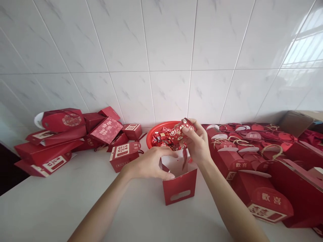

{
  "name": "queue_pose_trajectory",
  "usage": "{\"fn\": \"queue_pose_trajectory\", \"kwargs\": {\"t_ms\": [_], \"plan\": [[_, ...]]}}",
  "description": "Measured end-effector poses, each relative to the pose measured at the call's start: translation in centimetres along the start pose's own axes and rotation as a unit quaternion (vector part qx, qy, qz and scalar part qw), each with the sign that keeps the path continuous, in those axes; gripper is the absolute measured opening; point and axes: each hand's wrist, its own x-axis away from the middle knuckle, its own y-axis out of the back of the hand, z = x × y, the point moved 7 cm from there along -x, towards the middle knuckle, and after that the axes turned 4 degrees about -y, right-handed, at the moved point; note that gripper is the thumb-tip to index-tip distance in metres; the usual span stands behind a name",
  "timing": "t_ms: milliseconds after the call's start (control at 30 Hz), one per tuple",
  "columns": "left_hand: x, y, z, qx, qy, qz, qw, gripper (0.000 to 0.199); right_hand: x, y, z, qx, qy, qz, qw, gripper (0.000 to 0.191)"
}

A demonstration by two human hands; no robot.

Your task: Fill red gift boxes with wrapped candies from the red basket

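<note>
- The left hand (151, 163) is half open, its thumb and fingers spread across the left side of the mouth of the open box (179, 188) and touching it; how firmly it grips cannot be told.
- The right hand (199, 143) is closed on a patterned packet (176, 133), thumb against fingers, above the far side of the open box.
- A narrow red strip (185, 159) hangs below the right hand, over the mouth of the open box.
- The open box stands upright on the tabletop (141, 215), its front face toward the wearer.
- Bare tabletop spreads in front of the open box and to its left, reaching a slanting left edge with darkness beyond.
- Behind, the tiled wall (169, 94) closes off the far side.
- The basket (149, 137) sits between the open box and the tiled wall, partly hidden by the hands and packet, with wrapped sweets (164, 135) inside.
- On the right, packed rows of red gift boxes (234, 161) crowd close to the right forearm; a brown carton (300, 121) lies behind them.
- On the left, a loose heap of red boxes (60, 134) leans at odd angles; two small boxes (126, 154) lie nearer the basket.
- The basket is orange-red plastic with a round rim; the boxes look like folded card, some with rounded flaps and twisted cord handles; the tiles are glossy, pale and grey-veined.
</note>
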Motion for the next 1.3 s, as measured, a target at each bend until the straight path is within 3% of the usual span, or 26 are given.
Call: {"fn": "queue_pose_trajectory", "kwargs": {"t_ms": [167, 300, 467, 633, 900, 1100, 1300], "plan": [[0.1, -0.2, 0.7, 0.015, 0.022, 0.007, 1.0, 0.052, 0.7, -2.1, -0.8, 0.026, -0.019, 0.111, 0.993, 0.035], [0.1, 0.1, 0.6, 0.024, 0.014, -0.004, 1.0, 0.047, 0.9, -2.1, 0.4, 0.097, -0.006, 0.17, 0.981, 0.026], [-0.1, -0.2, 0.4, 0.038, -0.005, 0.012, 0.999, 0.041, 1.3, -1.8, 1.7, 0.233, 0.044, 0.24, 0.941, 0.015], [0.0, -0.4, 1.0, 0.065, 0.024, 0.017, 0.997, 0.057, 1.5, -2.0, 1.6, 0.288, 0.046, 0.232, 0.928, 0.011], [0.0, -0.5, 0.3, 0.062, 0.0, 0.036, 0.997, 0.045, 2.9, -2.9, 2.1, 0.325, -0.003, 0.314, 0.892, 0.027], [-0.1, -0.6, 0.6, 0.059, -0.005, 0.025, 0.998, 0.05, 2.9, -2.7, 2.8, 0.377, 0.049, 0.309, 0.871, 0.019], [-0.1, 0.3, 0.4, 0.015, -0.043, -0.023, 0.999, 0.036, 2.1, -1.0, 3.3, 0.399, 0.05, 0.263, 0.877, 0.023]]}}
